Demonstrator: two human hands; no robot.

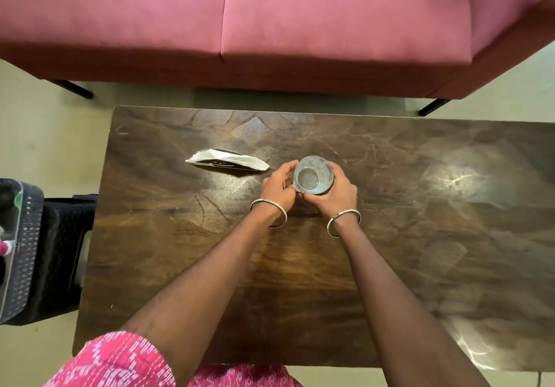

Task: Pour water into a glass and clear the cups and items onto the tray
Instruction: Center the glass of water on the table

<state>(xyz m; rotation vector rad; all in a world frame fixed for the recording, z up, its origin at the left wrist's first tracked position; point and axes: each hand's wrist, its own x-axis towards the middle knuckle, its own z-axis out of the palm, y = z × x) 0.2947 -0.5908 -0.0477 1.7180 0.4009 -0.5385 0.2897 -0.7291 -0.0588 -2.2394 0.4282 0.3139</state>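
Here the glass (313,175) stands on the table (420,236) — the right hand (333,197) curls its fingers round it, the left hand (279,187) cups its other side with curled fingers; white paper (228,163) lies near.

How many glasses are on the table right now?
1. The glass stands mid-way along the table, held between the left hand and right hand, just right of the paper. Any off-frame would not show.
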